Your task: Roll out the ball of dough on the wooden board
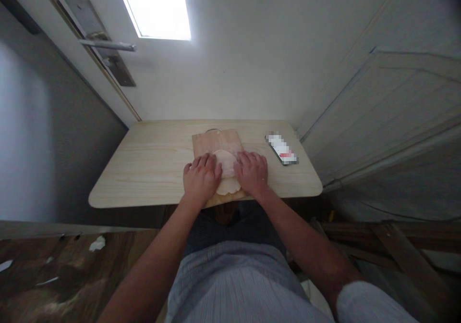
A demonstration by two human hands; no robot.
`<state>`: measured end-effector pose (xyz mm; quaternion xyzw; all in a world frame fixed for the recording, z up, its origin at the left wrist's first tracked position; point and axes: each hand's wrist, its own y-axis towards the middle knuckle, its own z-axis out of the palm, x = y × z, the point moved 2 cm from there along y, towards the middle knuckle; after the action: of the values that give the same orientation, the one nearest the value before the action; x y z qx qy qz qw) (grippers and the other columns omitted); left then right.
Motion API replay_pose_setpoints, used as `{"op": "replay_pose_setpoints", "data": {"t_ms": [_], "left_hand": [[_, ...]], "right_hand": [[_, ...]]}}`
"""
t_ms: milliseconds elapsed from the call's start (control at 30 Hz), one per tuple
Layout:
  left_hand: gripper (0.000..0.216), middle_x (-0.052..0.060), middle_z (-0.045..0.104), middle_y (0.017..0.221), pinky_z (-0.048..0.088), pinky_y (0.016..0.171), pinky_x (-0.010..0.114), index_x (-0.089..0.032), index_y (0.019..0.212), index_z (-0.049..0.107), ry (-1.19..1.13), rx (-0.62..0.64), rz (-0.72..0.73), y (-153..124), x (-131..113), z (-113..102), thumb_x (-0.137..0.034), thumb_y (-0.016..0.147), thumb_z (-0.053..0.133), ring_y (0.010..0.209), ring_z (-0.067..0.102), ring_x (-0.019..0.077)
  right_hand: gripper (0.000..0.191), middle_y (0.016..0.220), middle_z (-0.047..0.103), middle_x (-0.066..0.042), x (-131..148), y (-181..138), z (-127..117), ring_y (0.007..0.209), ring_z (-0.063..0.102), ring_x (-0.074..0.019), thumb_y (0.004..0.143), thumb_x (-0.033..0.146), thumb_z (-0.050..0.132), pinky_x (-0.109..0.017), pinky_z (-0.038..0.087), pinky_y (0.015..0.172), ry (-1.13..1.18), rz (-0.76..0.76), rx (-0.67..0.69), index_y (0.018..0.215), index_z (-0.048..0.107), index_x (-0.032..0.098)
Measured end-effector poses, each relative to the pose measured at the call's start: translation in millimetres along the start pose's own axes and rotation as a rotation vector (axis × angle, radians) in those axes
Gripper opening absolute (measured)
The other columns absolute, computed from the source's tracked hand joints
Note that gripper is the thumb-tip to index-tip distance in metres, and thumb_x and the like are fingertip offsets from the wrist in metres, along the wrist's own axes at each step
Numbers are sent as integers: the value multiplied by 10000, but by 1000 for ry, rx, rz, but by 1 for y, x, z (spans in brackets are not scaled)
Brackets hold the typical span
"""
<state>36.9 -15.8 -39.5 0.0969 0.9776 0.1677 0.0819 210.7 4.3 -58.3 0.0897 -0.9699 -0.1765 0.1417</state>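
Observation:
A flat, roughly round sheet of pale dough [227, 186] lies on a wooden cutting board [205, 142]. Across the dough runs a pale bar, which looks like a rolling pin [226, 168]; its ends are hidden under my hands. My left hand [202, 175] is palm down with curled fingers over the left end of the bar. Over the right end, my right hand [252, 170] is closed in the same way. Both hands are above the board, one on each side of the dough.
The board rests on a light wooden table [154, 159] against a white door with a metal handle [108, 45]. To the right of my right hand lies a phone [282, 149], its screen blurred out. Wooden beams [389, 246] are at the lower right.

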Motion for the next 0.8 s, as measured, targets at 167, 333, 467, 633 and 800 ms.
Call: {"op": "replay_pose_setpoints", "data": {"t_ms": [167, 333, 467, 633, 800], "left_hand": [[445, 77, 631, 1427, 448, 985, 481, -251, 1317, 609, 22, 10, 3, -2, -1, -1, -453, 1050, 316, 1265, 584, 297], [443, 75, 637, 1418, 438, 989, 480, -253, 1313, 610, 20, 25, 9, -4, -2, -3, -446, 1053, 307, 1263, 583, 293], [435, 83, 653, 1392, 418, 1005, 478, -252, 1292, 621, 12, 24, 0, -6, -4, -5, -444, 1053, 312, 1258, 587, 291], [442, 90, 659, 1381, 404, 1020, 480, -251, 1301, 622, -11, 35, -17, -7, -5, -6, -449, 1049, 318, 1260, 587, 292], [449, 87, 656, 1386, 406, 1020, 471, -257, 1311, 617, -2, 50, -14, -5, -4, -5, -452, 1051, 307, 1263, 582, 286]], "right_hand": [[375, 1335, 673, -95, 1, -2, -3, 1181, 536, -296, 1006, 353, 454, -451, 312, 1044, 10, 4, 21, 1281, 654, 196], [383, 1347, 666, -91, 1, -5, -4, 1180, 531, -290, 1001, 345, 456, -436, 318, 1041, 13, 4, 24, 1296, 648, 196], [370, 1334, 673, -76, 2, -8, -6, 1165, 528, -287, 997, 331, 451, -433, 317, 1037, 9, 14, 25, 1276, 659, 207], [354, 1312, 680, -76, 3, -9, -7, 1165, 518, -295, 988, 328, 454, -448, 311, 1033, 1, 35, 25, 1247, 675, 229], [350, 1327, 677, -72, 7, -9, -4, 1219, 503, -318, 989, 318, 454, -511, 269, 1070, -11, 76, 11, 1253, 674, 251]]}}
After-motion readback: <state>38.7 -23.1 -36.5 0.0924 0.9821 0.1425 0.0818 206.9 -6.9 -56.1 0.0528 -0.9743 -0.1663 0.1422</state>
